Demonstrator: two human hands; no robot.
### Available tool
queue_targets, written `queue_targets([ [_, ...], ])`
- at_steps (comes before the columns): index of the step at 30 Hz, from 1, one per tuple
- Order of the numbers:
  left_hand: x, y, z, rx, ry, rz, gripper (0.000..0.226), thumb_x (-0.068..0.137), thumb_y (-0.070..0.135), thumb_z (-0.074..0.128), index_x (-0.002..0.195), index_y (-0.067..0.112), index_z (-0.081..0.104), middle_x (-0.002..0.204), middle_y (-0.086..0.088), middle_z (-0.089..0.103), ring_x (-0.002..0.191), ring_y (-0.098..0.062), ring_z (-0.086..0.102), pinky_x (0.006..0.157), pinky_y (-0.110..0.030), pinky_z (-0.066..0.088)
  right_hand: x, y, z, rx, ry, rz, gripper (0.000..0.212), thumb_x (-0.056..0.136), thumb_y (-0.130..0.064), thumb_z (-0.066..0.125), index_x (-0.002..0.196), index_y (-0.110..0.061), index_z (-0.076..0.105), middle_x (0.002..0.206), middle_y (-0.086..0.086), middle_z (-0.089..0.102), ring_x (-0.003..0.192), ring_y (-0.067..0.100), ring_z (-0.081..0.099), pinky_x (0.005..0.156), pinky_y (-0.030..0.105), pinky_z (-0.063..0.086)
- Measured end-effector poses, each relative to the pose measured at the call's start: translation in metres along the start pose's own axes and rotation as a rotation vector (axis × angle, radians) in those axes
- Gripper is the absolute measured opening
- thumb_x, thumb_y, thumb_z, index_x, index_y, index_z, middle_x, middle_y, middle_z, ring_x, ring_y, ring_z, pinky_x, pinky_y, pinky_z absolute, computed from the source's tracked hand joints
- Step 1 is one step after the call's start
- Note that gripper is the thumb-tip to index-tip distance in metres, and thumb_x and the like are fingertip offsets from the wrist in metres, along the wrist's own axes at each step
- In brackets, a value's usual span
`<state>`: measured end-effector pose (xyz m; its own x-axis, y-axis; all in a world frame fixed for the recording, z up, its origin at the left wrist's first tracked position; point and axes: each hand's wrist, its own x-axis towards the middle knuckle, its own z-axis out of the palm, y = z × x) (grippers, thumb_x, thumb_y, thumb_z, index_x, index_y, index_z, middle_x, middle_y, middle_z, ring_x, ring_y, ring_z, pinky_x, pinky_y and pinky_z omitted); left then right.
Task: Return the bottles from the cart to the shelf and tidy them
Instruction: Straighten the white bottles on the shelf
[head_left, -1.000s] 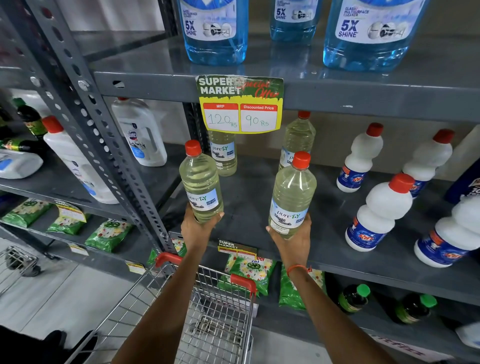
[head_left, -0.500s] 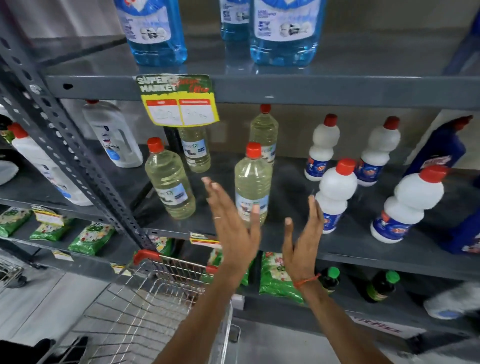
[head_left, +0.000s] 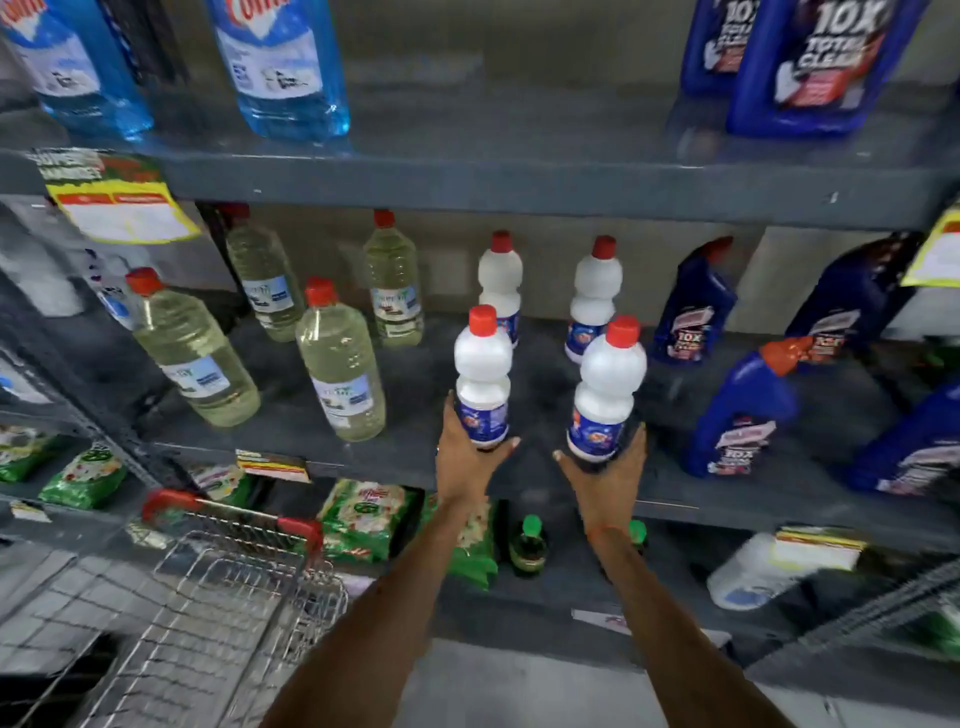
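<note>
Two white bottles with red caps stand at the front of the grey middle shelf (head_left: 395, 457). My left hand (head_left: 465, 462) grips the base of the left white bottle (head_left: 483, 374). My right hand (head_left: 605, 478) grips the base of the right white bottle (head_left: 605, 395). Two more white bottles (head_left: 500, 280) (head_left: 595, 296) stand behind them. To the left, several clear bottles of pale yellow liquid with red caps (head_left: 340, 369) (head_left: 192, 348) stand on the same shelf. The wire cart (head_left: 208, 597) with red handle ends sits at lower left; no bottles show in it.
Dark blue cleaner bottles (head_left: 737, 410) stand on the right of the middle shelf. Light blue bottles (head_left: 285, 67) and dark blue jugs (head_left: 815, 62) fill the top shelf. Green packets (head_left: 358, 519) and green-capped bottles (head_left: 527, 545) lie on the lower shelf. A yellow price tag (head_left: 119, 202) hangs at upper left.
Both hands let go of the two pale yellow bottles, swung right with fingers spread, and now grip the two front white bottles. The view has shifted right.
</note>
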<state>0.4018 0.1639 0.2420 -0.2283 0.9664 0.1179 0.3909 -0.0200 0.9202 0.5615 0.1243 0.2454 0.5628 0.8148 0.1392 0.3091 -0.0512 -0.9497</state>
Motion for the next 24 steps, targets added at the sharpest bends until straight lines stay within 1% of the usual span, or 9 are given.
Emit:
queue_targets([
  [3, -0.001, -0.002, 0.000, 0.000, -0.011, -0.012, 0.091, 0.057, 0.039, 0.085, 0.133, 0.031, 0.036, 0.127, 0.005, 0.062, 0.109, -0.010, 0.060, 0.087, -0.025, 0.044, 0.006, 0.008, -0.007, 0.079, -0.042, 0.029, 0.103, 0.059, -0.007, 0.088, 0.143, -0.001, 0.029, 0.145, 0.016, 0.043, 0.133, 0.031, 0.042, 0.111, 0.050, 0.037],
  [5, 0.002, 0.000, 0.001, 0.025, -0.011, -0.002, 0.084, 0.059, 0.038, 0.085, 0.130, 0.029, 0.040, 0.124, 0.005, 0.064, 0.107, -0.011, 0.061, 0.084, -0.022, 0.042, 0.010, 0.007, -0.007, 0.088, -0.019, 0.053, 0.093, 0.060, -0.007, 0.087, 0.138, -0.004, 0.036, 0.137, 0.015, 0.050, 0.125, 0.031, 0.050, 0.105, 0.048, 0.044],
  [7, 0.007, 0.000, 0.001, 0.077, -0.010, 0.013, 0.079, 0.062, 0.038, 0.084, 0.128, 0.023, 0.044, 0.123, 0.000, 0.065, 0.108, -0.017, 0.062, 0.083, -0.023, 0.042, 0.014, 0.003, -0.006, 0.064, 0.012, 0.073, 0.080, 0.062, -0.010, 0.086, 0.130, -0.006, 0.044, 0.127, 0.016, 0.055, 0.116, 0.032, 0.056, 0.097, 0.044, 0.050],
  [9, 0.009, -0.001, 0.001, 0.116, -0.005, 0.028, 0.077, 0.064, 0.038, 0.083, 0.128, 0.019, 0.046, 0.123, -0.003, 0.065, 0.108, -0.021, 0.062, 0.083, -0.024, 0.043, 0.018, 0.002, -0.004, 0.051, 0.020, 0.073, 0.073, 0.064, -0.010, 0.084, 0.126, -0.005, 0.046, 0.124, 0.016, 0.057, 0.112, 0.033, 0.058, 0.093, 0.042, 0.051],
  [17, 0.009, -0.005, 0.001, 0.110, 0.009, 0.056, 0.078, 0.065, 0.038, 0.082, 0.130, 0.019, 0.044, 0.124, -0.004, 0.064, 0.111, -0.024, 0.062, 0.085, -0.027, 0.043, 0.018, 0.004, -0.007, 0.011, -0.008, 0.039, 0.074, 0.065, -0.012, 0.084, 0.127, -0.004, 0.046, 0.125, 0.016, 0.058, 0.111, 0.030, 0.059, 0.092, 0.041, 0.052],
  [19, 0.007, 0.000, 0.003, 0.052, -0.013, 0.048, 0.088, 0.063, 0.035, 0.084, 0.136, 0.019, 0.038, 0.132, -0.005, 0.058, 0.117, -0.024, 0.058, 0.093, -0.031, 0.046, 0.018, 0.003, -0.008, 0.005, -0.010, 0.039, 0.075, 0.065, -0.013, 0.085, 0.128, -0.005, 0.046, 0.126, 0.015, 0.057, 0.112, 0.030, 0.058, 0.093, 0.042, 0.053],
  [20, 0.006, 0.002, 0.004, 0.020, -0.026, 0.046, 0.098, 0.061, 0.035, 0.085, 0.141, 0.018, 0.031, 0.138, -0.006, 0.052, 0.123, -0.025, 0.053, 0.101, -0.039, 0.045, 0.018, 0.003, -0.008, 0.002, -0.012, 0.043, 0.075, 0.065, -0.013, 0.085, 0.128, -0.005, 0.045, 0.126, 0.016, 0.057, 0.113, 0.030, 0.058, 0.094, 0.043, 0.053],
  [22, 0.001, 0.006, 0.005, -0.014, -0.022, 0.040, 0.120, 0.059, 0.040, 0.086, 0.148, 0.013, 0.009, 0.153, -0.011, 0.031, 0.138, -0.028, 0.034, 0.112, -0.053, 0.033, 0.018, 0.000, -0.008, 0.008, -0.025, 0.052, 0.079, 0.062, -0.012, 0.087, 0.128, -0.004, 0.044, 0.127, 0.016, 0.056, 0.116, 0.032, 0.056, 0.096, 0.045, 0.052],
  [24, -0.006, 0.013, 0.006, 0.022, 0.032, 0.067, 0.132, 0.059, 0.051, 0.082, 0.148, 0.010, -0.007, 0.159, -0.015, 0.008, 0.146, -0.028, 0.013, 0.118, -0.054, 0.019, 0.019, -0.005, -0.008, 0.038, -0.029, 0.055, 0.091, 0.059, -0.013, 0.088, 0.135, -0.004, 0.039, 0.133, 0.015, 0.051, 0.122, 0.030, 0.052, 0.101, 0.045, 0.049],
])
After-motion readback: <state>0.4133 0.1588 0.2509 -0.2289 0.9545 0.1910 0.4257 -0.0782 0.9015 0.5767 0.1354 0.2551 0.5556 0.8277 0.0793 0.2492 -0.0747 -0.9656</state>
